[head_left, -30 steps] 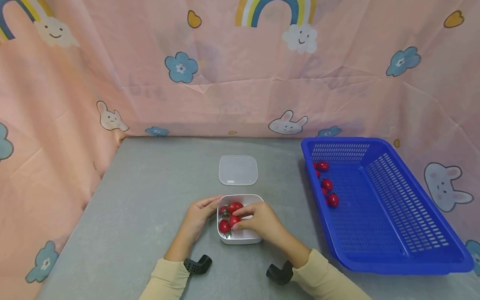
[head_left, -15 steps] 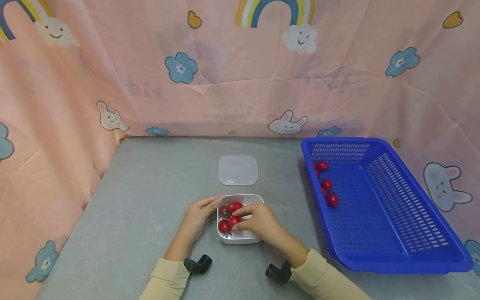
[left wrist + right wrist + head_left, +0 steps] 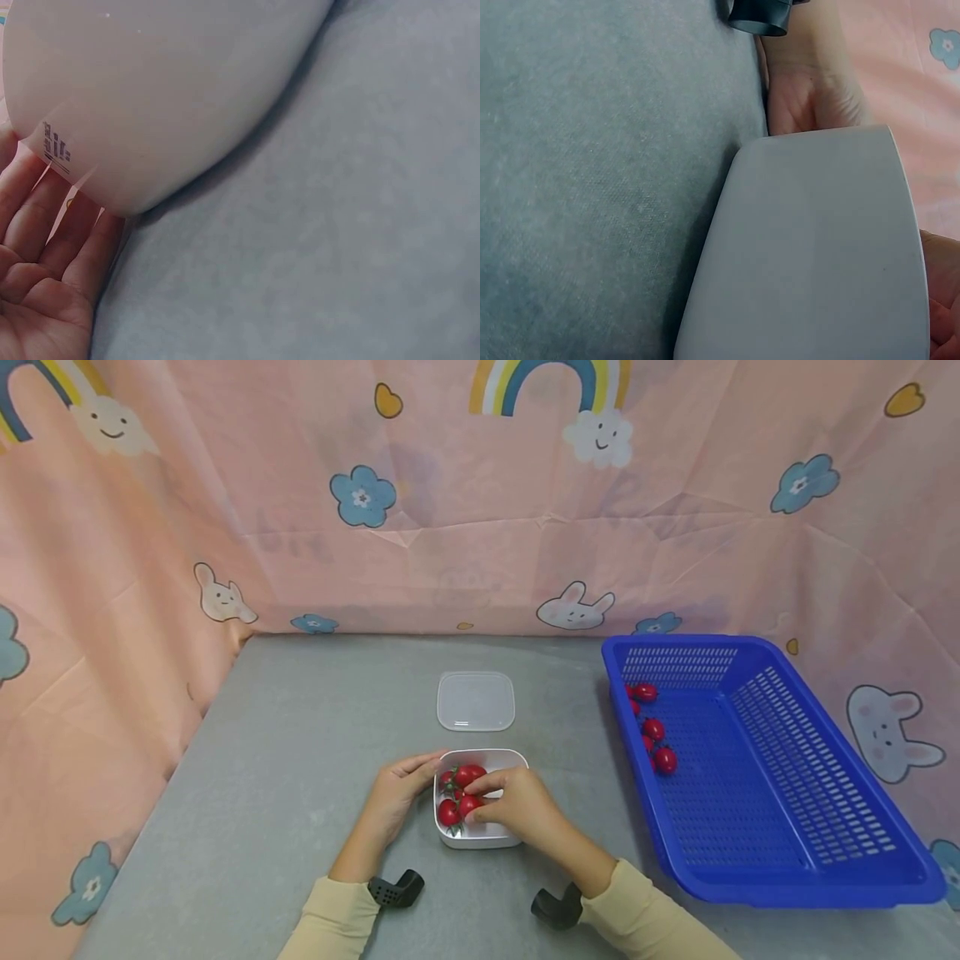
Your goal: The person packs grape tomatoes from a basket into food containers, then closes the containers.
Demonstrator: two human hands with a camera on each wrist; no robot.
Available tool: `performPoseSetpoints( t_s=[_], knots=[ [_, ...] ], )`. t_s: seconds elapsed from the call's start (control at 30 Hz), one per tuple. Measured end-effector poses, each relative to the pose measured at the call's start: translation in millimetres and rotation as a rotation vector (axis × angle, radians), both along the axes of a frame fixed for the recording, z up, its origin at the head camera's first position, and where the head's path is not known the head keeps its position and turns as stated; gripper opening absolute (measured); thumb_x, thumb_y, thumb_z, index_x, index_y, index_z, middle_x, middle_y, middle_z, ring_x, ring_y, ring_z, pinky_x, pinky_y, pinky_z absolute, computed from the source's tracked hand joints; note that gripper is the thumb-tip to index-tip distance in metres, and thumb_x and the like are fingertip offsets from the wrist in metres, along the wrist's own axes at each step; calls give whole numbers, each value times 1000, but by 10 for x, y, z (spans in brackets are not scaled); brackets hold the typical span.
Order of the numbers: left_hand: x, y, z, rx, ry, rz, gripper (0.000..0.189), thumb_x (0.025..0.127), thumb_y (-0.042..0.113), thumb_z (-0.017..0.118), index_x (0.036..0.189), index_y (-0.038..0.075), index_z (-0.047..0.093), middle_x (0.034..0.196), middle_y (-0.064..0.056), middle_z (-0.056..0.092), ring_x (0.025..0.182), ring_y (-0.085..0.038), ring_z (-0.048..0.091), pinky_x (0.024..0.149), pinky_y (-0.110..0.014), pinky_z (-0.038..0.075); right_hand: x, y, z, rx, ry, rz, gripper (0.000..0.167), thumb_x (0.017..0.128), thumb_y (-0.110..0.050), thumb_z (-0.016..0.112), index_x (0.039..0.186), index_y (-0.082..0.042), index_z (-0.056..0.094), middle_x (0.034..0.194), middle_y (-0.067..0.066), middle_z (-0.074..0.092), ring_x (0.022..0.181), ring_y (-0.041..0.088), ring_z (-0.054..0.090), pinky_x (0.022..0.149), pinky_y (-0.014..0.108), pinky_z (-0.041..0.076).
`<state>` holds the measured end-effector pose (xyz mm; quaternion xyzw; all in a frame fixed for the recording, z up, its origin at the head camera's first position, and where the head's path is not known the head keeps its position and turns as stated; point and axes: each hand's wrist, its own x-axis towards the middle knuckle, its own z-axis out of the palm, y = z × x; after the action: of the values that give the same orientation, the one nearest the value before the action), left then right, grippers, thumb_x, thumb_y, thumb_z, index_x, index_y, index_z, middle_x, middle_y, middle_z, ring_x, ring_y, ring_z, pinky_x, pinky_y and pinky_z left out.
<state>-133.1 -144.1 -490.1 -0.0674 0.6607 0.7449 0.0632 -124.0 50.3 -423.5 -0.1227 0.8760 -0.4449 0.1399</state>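
Observation:
A white rectangular container (image 3: 480, 841) stands on the table with several red cherry tomatoes (image 3: 448, 812) along its left side, some with green stems. My right hand (image 3: 521, 802) reaches over its right rim and pinches one cherry tomato (image 3: 468, 805) between thumb and fingers. At the left rim, my left hand (image 3: 396, 793) rests its extended fingers against the outer wall near the far corner. The left wrist view shows these fingers (image 3: 82, 232) touching the wall by a small printed mark. In the right wrist view, the container's wall (image 3: 817, 247) covers most of the right hand.
A translucent lid (image 3: 476, 701) lies flat just beyond the container. To the right stands a large blue basket (image 3: 750, 893) with several cherry tomatoes (image 3: 665, 760) against its left wall. A patterned pink cloth (image 3: 465, 552) hangs behind the grey table (image 3: 300, 727).
The pinched cherry tomato and its neighbour have shifted very slightly inside the container. Both hands, the container, the lid and the basket stay in nearly the same places.

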Motion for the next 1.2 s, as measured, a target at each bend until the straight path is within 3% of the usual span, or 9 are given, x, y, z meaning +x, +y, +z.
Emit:
performPoseSetpoints(
  t_s=[0.33, 0.7, 0.83, 1.0, 1.2],
  knots=[
    [-1, -9, -16, 5, 8, -6, 33, 95, 14, 65, 120, -8, 67, 116, -5, 74, 103, -1, 67, 91, -20, 53, 8, 17, -16, 34, 67, 63, 26, 65, -3, 88, 89, -4, 80, 86, 6, 78, 87, 20, 68, 71, 21, 51],
    [-3, -2, -5, 11, 10, -7, 36, 95, 13, 64, 122, -11, 65, 117, -9, 73, 100, 0, 67, 91, -19, 52, -2, 20, -25, 5, 44, 67, 27, 65, -5, 89, 90, -2, 79, 86, 8, 78, 78, 14, 65, 68, 18, 51],
    [-4, 1, -10, 14, 9, -4, 36, 95, 13, 65, 121, -10, 65, 116, -7, 74, 100, 1, 67, 91, -18, 52, -16, 34, -16, 2, 16, 49, 25, 68, -9, 88, 91, -3, 79, 88, 7, 78, 85, 17, 67, 70, 21, 52],
    [2, 3, -23, -11, 12, -4, 34, 95, 14, 66, 120, -8, 67, 116, -6, 74, 102, 0, 67, 91, -19, 52, -40, 111, 126, -21, -12, -14, 23, 71, -13, 88, 92, -6, 80, 93, 8, 78, 98, 24, 68, 72, 26, 53],
    [-3, -5, -34, -9, 2, 3, 33, 94, 14, 66, 120, -8, 67, 117, -8, 74, 104, -1, 66, 91, -20, 52, -84, 245, 470, -111, -11, -104, 24, 78, -11, 84, 100, -2, 79, 102, 13, 77, 101, 27, 71, 85, 36, 59]
  ],
)
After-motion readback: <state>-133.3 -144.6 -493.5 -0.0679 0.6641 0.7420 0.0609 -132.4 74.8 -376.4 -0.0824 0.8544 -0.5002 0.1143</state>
